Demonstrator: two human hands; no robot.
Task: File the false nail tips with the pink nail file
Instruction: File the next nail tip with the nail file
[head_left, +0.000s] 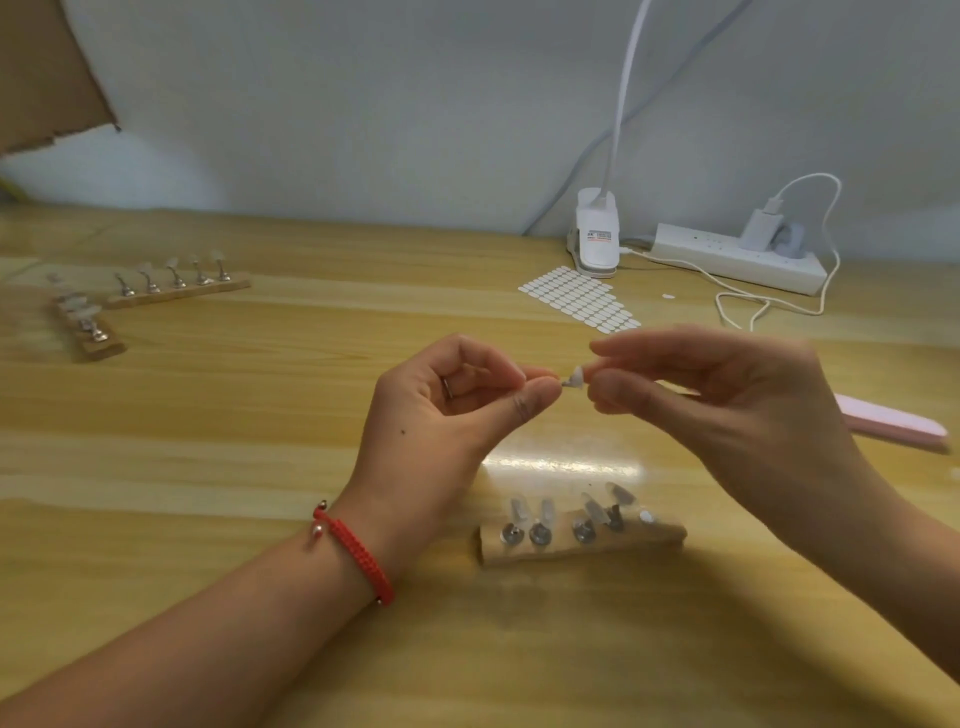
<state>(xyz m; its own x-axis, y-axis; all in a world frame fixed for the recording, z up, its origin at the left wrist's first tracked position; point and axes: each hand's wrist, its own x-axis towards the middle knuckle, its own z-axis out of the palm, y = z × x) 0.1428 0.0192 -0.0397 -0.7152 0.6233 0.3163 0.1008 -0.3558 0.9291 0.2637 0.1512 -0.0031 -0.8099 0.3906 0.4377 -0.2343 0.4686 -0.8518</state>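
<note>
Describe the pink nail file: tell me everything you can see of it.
The pink nail file is a long, flat, pale pink bar with a slightly darker pink side edge. It lies flat on the wooden table at the far right, angled away to the right, unused. Its left end is hidden behind the right hand, which does not hold it.

Left hand (457, 410) and right hand (727, 400) meeting fingertip to fingertip above mid-table (234, 467), both pinching mounted nail tip (574, 376) between them. Near holder block (582, 540) sitting in front of hands, toward viewer. Nail file (893, 421) lying at right, partly behind right hand. Adhesive tab sheet (582, 299) lying behind hands. Clip lamp (597, 239) standing behind sheet by wall. Power strip (737, 254) lying right of lamp, charger (761, 228) sitting plugged into it. Rear holder block (179, 291) lying far left. Third holder block (91, 332) lying just front-left of rear one.
</note>
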